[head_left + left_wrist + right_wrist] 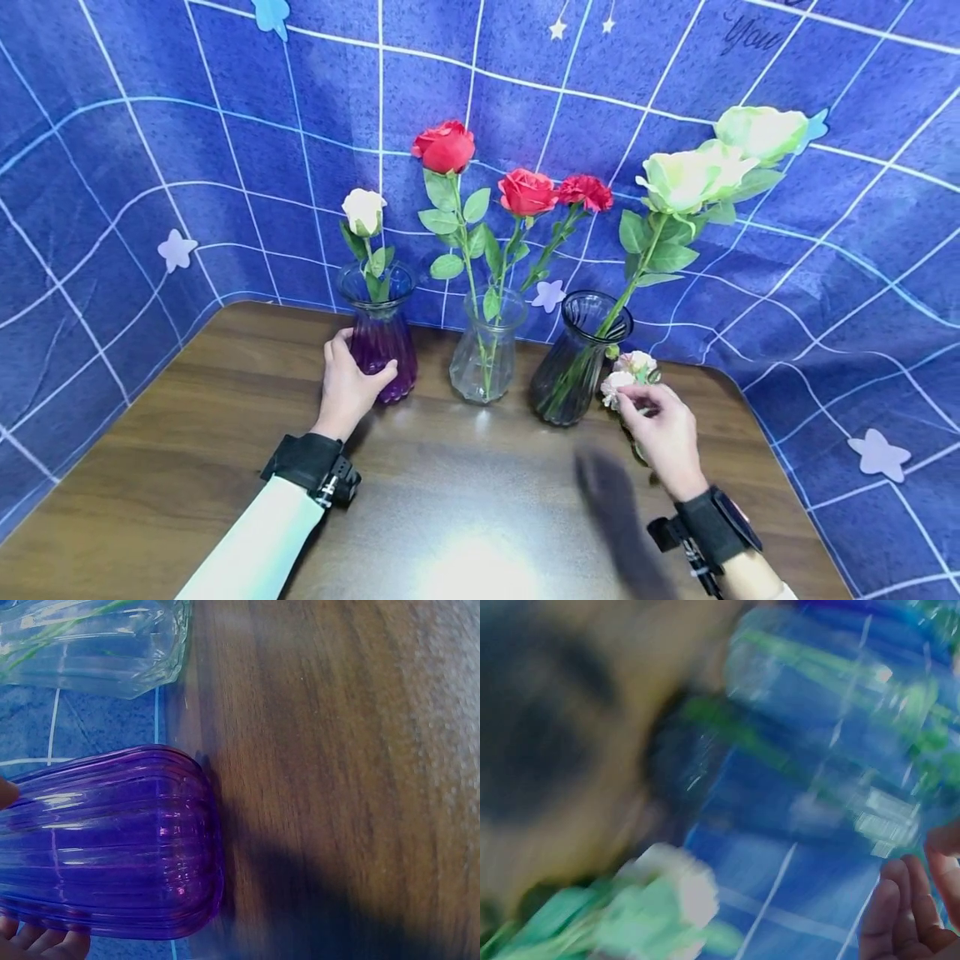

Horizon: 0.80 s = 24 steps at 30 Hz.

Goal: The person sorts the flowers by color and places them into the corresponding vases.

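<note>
My left hand (351, 383) holds the purple glass vase (390, 354) low on its body, thumb across the front and fingers round the left side. A single white rose (363, 212) stands in that vase. In the left wrist view, fingertips show along the lower edge of the purple vase (112, 847). Over at the right, my right hand (667, 433) hovers by some pale pink flowers (636, 363) lying on the table, thumb and fingers loosely bent. The right wrist view is blurred; the pink flowers (694, 892) appear apart from the fingers (881, 915), which hold nothing.
A clear glass vase (463, 371) with red flowers (527, 192) stands mid-table. Right of it is a dark grey vase (553, 400) with tall pale green roses (686, 179). The wooden table (420, 492) backs onto a blue gridded cloth (247, 142).
</note>
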Each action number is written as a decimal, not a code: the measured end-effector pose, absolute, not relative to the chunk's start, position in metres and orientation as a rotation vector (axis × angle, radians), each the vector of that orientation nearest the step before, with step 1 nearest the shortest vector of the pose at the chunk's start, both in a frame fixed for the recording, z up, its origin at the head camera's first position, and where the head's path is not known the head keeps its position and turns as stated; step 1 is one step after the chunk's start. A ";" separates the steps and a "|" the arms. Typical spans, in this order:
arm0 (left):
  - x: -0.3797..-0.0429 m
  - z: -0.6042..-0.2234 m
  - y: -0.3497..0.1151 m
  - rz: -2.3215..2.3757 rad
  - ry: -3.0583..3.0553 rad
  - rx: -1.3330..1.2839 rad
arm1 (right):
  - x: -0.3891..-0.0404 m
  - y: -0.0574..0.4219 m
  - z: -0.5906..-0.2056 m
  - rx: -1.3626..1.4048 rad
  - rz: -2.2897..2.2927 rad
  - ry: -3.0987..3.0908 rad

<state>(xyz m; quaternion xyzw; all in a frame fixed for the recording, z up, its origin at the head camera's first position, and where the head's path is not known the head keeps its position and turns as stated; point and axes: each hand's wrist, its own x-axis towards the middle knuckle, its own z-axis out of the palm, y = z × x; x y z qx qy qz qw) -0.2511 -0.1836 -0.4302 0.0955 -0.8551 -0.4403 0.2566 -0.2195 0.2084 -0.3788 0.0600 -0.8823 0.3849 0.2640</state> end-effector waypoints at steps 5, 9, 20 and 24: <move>-0.250 -0.430 -0.185 -1.205 -2.328 0.265 | -0.205 0.252 -0.397 0.055 0.873 -2.592; -0.250 -0.428 -0.187 -1.195 -2.315 0.266 | -0.197 0.279 -0.410 -0.010 0.806 -2.721; -0.251 -0.427 -0.185 -1.205 -2.305 0.257 | -0.189 0.306 -0.437 -0.098 0.779 -2.935; -0.252 -0.429 -0.181 -1.211 -2.316 0.264 | -0.190 0.307 -0.443 -0.081 0.738 -2.986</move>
